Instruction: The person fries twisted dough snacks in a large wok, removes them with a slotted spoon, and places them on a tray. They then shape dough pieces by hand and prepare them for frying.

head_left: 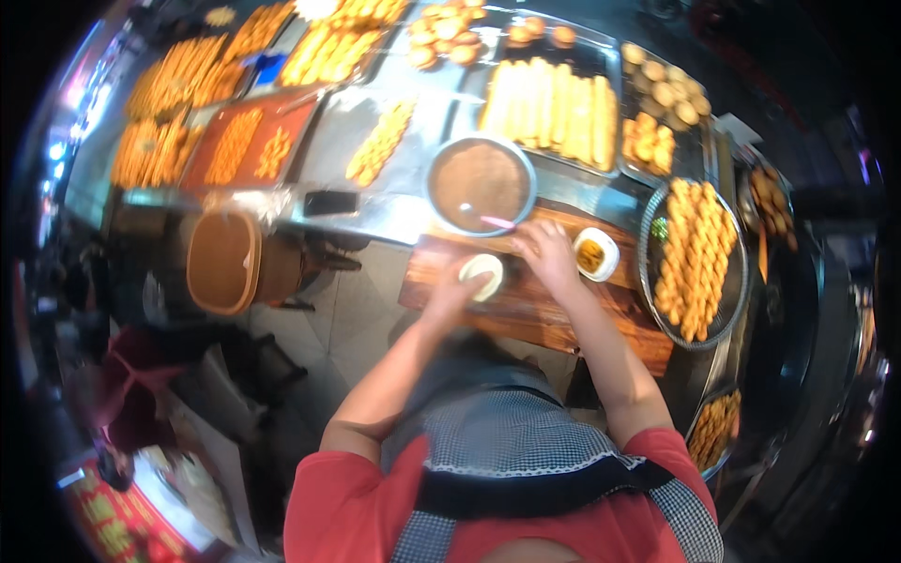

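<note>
My left hand (462, 292) holds a flat round piece of pale dough (483, 275) over the wooden board (517, 310). The fingers of my right hand (545, 246) grip the pink handle of a spoon (498, 223), whose far end rests in a round metal bowl (529, 188) of brown, powdery or paste-like filling (479, 176). Just right of my right hand, a small white square dish (614, 259) with something yellow-brown in it stands on the board.
An oval basket (740, 281) of twisted fried dough (693, 260) stands at the right. Behind the bowl are trays of long fried dough sticks (549, 109) and round balls (676, 91). A brown plastic bin (224, 262) is at the left, a dark phone-like object (331, 203) on the counter edge, a person (137, 387) lower left.
</note>
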A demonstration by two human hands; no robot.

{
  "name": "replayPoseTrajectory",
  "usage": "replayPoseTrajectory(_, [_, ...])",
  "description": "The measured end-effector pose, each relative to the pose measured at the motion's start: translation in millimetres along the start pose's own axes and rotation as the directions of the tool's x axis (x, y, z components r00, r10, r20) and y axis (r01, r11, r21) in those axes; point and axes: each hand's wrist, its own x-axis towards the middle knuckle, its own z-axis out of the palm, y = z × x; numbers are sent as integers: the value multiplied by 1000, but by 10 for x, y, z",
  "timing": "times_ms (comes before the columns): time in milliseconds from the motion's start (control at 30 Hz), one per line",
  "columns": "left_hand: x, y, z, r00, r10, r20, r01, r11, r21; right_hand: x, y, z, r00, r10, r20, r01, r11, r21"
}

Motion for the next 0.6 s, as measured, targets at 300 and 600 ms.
replayPoseTrajectory(300, [2, -98, -912, 944, 50, -326, -110, 979, -169, 937, 233, 911, 953, 59, 296, -98, 988, 119])
replayPoseTrajectory(600, [383, 105, -1061, 935, -121, -334, -98, 816, -569, 1513, 132, 975, 838, 208, 504, -409, 852, 328])
